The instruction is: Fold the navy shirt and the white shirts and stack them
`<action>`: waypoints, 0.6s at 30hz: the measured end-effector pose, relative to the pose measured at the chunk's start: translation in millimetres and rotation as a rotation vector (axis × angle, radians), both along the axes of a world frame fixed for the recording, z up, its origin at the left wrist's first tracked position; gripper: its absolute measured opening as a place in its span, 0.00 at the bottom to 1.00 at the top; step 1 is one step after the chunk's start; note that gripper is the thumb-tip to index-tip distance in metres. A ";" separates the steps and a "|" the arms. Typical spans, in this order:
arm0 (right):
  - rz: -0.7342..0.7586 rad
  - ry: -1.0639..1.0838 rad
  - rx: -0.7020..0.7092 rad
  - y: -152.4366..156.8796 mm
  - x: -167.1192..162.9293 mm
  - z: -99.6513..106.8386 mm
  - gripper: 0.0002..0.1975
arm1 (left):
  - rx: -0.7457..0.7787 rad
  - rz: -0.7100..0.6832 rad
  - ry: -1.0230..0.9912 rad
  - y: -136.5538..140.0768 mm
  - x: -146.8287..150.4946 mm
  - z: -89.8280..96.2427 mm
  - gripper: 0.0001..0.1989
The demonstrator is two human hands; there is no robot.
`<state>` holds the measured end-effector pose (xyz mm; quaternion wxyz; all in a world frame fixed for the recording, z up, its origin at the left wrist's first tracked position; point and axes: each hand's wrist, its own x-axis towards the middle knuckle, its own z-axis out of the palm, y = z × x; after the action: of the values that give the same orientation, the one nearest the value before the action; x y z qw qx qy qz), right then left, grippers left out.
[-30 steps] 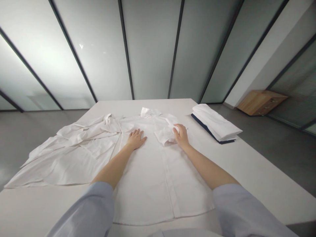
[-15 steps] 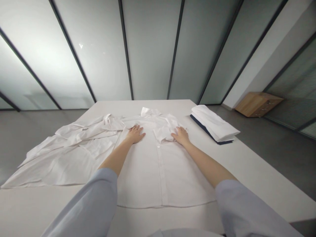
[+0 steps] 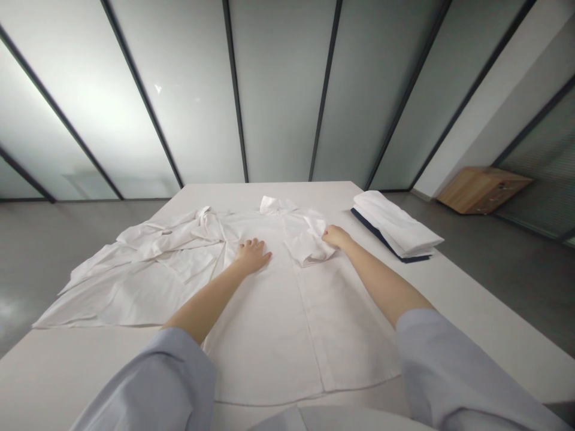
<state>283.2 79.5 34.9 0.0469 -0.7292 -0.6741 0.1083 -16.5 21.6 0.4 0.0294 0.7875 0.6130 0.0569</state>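
A white shirt lies spread on the table in front of me, its collar at the far end and its hem towards my body. My left hand rests on the left upper part of the shirt, fingers spread over the cloth. On the other side, my right hand is closed on the shirt's edge near a bunched, folded part, which looks like a sleeve. The fingertips of that hand are hidden in the cloth.
To the left, a rumpled pile of white garments touches the shirt and reaches the table's left side. A folded white garment sits on a dark blue one at right. Behind the white table stand frosted glass panels and a wooden cabinet.
My right hand has closed from lying flat and grips the shirt's right edge. My left hand has shifted slightly nearer me. The hem has moved towards my body and the front edge slants more.
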 end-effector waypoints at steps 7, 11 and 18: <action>0.230 0.533 0.144 -29.1 -40.0 25.7 0.11 | -0.105 0.057 -0.706 19.4 13.2 5.3 0.25; 0.536 1.027 0.014 -52.7 -54.9 27.1 0.15 | -0.300 0.132 -1.270 31.6 9.8 8.2 0.31; 0.422 0.599 0.227 -41.8 -32.7 -25.0 0.16 | -0.511 0.048 -0.951 22.7 -22.9 18.3 0.28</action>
<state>250.4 37.6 10.0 0.2988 -0.5005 -0.7736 0.2483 -39.4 44.3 18.7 0.4931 0.6282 0.5442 0.2569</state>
